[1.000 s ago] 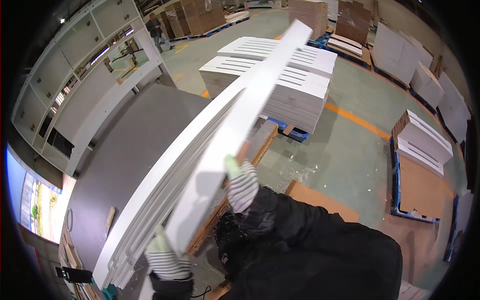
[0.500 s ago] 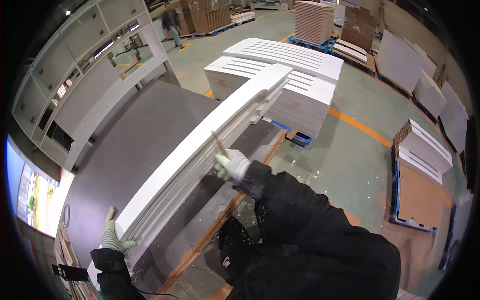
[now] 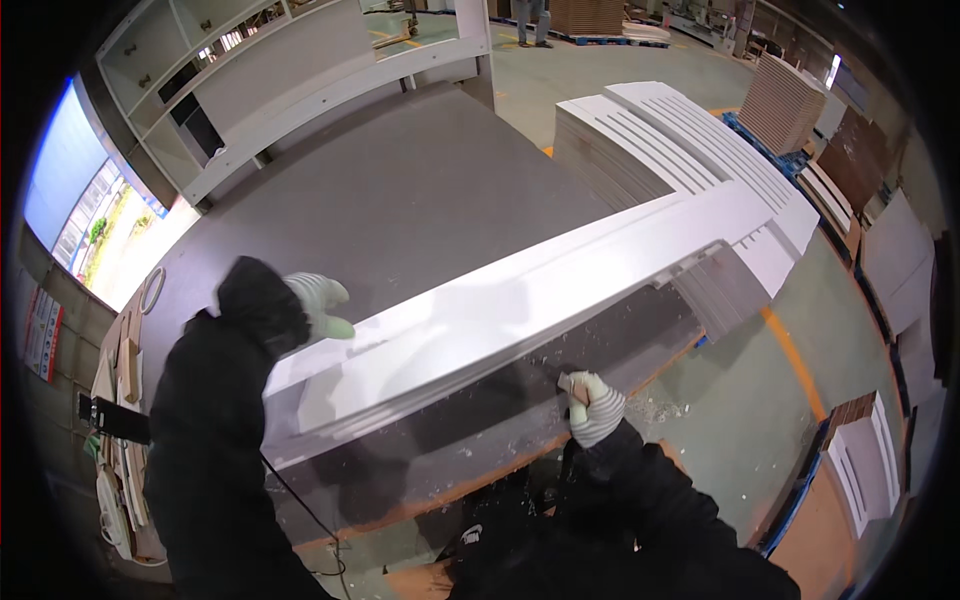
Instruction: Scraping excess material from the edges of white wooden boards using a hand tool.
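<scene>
Long white boards [image 3: 510,325] lie in a low stack across the dark tabletop, the top one set toward me from the board strip [image 3: 460,285] behind it. My left hand [image 3: 322,305], in a striped glove, is by the boards' left end with its fingers stretched out; I cannot tell whether it touches them. At the near side of the boards, my right hand [image 3: 597,405], gloved alike, is closed around a thin brownish tool [image 3: 568,380]. Most of the tool is hidden in the fist, so its kind does not show.
The dark table [image 3: 400,170] has a worn wooden near edge. Slotted white panels [image 3: 690,130] are stacked beyond the boards' right end. A white cabinet frame [image 3: 340,95] stands at the far side. A black cable [image 3: 305,505] hangs near my left arm.
My left hand has let go of the boards' left end and lifted. My right hand has moved away from the boards' side toward the table's near edge. The view has swung left.
</scene>
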The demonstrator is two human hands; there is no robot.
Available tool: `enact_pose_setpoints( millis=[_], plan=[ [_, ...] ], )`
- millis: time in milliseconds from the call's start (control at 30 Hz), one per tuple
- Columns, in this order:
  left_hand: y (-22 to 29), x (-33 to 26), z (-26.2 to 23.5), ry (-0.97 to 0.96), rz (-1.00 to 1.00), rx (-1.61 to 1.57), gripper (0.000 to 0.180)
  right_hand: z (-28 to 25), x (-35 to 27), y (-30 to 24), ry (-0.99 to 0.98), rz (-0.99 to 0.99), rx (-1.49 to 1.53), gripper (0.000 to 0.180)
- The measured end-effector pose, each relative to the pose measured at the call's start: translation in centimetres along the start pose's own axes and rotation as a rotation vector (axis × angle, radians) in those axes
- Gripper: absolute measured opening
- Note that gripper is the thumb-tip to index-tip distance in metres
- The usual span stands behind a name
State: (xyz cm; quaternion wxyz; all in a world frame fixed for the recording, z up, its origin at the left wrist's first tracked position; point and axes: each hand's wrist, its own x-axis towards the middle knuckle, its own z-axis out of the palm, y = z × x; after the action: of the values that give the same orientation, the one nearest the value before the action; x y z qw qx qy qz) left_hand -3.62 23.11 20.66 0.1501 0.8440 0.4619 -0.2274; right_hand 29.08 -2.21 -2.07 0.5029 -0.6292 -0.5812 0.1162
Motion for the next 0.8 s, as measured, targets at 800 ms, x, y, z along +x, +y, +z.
enact_pose_setpoints(
  millis=[800],
  plan=[
    [3.1,7.2,-2.7,0.366,-0.179,0.010,0.062,-0.4,1.1,-0.6,-0.156,0.077,-0.063,0.015]
  ],
)
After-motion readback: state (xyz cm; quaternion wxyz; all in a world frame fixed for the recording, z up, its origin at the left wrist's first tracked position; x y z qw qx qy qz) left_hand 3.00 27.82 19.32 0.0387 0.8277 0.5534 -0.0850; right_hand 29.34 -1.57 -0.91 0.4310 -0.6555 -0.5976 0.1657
